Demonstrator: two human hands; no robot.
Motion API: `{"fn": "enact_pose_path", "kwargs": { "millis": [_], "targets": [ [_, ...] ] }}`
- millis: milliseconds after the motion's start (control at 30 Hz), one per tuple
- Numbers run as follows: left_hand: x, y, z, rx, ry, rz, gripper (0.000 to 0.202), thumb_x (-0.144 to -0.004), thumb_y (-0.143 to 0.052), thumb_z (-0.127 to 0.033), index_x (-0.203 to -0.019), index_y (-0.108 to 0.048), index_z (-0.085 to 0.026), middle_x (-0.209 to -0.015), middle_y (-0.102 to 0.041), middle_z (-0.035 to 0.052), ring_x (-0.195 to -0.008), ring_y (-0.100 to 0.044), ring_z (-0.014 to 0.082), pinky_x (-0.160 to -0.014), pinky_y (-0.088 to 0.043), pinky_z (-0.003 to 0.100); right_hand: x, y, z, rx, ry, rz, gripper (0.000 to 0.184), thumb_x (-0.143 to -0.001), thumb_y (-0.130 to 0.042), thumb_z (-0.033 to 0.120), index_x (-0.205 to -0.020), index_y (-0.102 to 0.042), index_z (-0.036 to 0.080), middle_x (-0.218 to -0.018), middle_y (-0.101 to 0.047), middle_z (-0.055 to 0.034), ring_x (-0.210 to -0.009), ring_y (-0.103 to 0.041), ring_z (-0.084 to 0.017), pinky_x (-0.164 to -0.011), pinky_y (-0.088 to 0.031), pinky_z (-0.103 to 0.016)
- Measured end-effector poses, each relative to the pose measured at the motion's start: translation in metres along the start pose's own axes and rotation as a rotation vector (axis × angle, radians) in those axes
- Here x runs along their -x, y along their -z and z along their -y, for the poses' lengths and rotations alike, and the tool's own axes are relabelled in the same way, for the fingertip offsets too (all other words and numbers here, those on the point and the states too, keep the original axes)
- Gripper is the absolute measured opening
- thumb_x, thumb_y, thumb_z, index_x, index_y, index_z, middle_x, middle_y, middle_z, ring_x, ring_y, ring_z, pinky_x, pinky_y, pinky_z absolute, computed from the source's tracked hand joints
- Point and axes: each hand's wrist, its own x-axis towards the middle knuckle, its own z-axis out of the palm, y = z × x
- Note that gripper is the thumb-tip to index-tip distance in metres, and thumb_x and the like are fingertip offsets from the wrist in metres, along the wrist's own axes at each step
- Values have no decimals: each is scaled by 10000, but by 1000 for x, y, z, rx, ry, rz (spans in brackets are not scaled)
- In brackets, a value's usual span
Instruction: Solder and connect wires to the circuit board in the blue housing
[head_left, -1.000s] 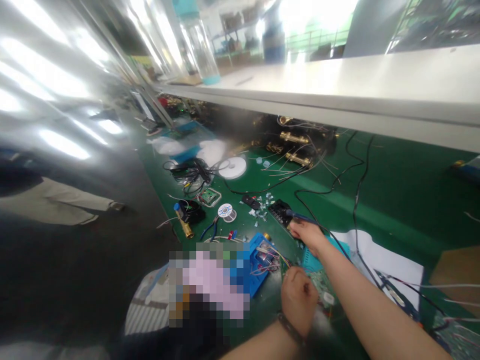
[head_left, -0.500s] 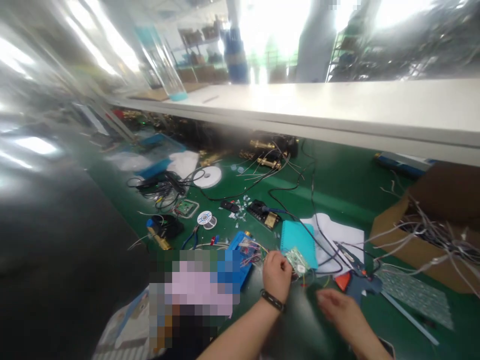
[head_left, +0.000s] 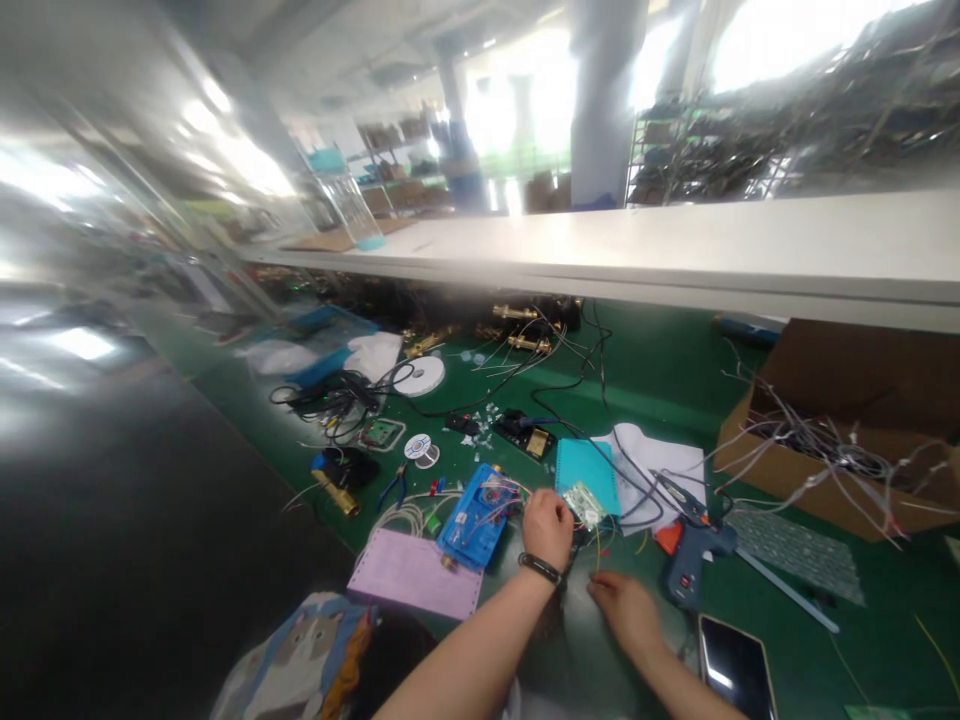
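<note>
My left hand, with a dark band at the wrist, is closed beside a green circuit board. What its curled fingers hold is hidden. My right hand pinches the lower end of a thin yellow wire, which runs up toward the board. That board rests at the lower edge of a turquoise notebook. Just left of my left hand lies an open blue housing with loose wires and brass fittings. A small red piece sits near the yellow wire.
To the right lie a glue gun, a phone, bubble wrap and a cardboard box of cables. Pliers, a solder spool and a pink sheet are leftward. A white shelf overhangs the back.
My right hand has moved left, closer to my left hand, and its fingers are now on the yellow wire. My left hand stays by the board. The camera view has shifted slightly.
</note>
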Motion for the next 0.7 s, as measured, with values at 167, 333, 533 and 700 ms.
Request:
{"fn": "enact_pose_path", "kwargs": {
  "millis": [167, 333, 533, 700],
  "targets": [
    [1, 9, -2, 4, -28, 12, 150, -691, -500, -24, -692, -585, -147, -777, -574, 45, -802, -531, 168, -765, -426, 322, 4, 0, -2, 24, 41, -5, 215, -808, -506, 271, -700, -677, 200, -748, -667, -35, -694, -610, -184, -595, -353, -248],
    [1, 33, -3, -1, -44, 25, 264, -677, -527, -42, -883, -635, -168, -901, -617, 56, -888, -550, 190, -833, -436, 374, 4, 3, -6, 10, 76, 22, 219, -816, -491, 262, -686, -652, 189, -659, -649, -29, -641, -601, -184, -587, -356, -254],
    [10, 78, 17, -45, -3, -11, 279, -722, -516, -104, -974, -616, -169, -994, -626, 76, -964, -556, 219, -867, -451, 415, 2, 6, -9, -15, 87, 45, 209, -802, -505, 255, -653, -636, 189, -629, -643, -21, -627, -603, -184, -570, -353, -246],
    [50, 109, 53, -128, 50, -45, 243, -753, -508, -184, -968, -621, -177, -973, -640, 80, -939, -588, 224, -840, -490, 402, 2, 8, -7, -28, 89, 59, 222, -807, -497, 262, -644, -626, 183, -621, -641, -23, -625, -602, -183, -550, -344, -244]
  ]
}}
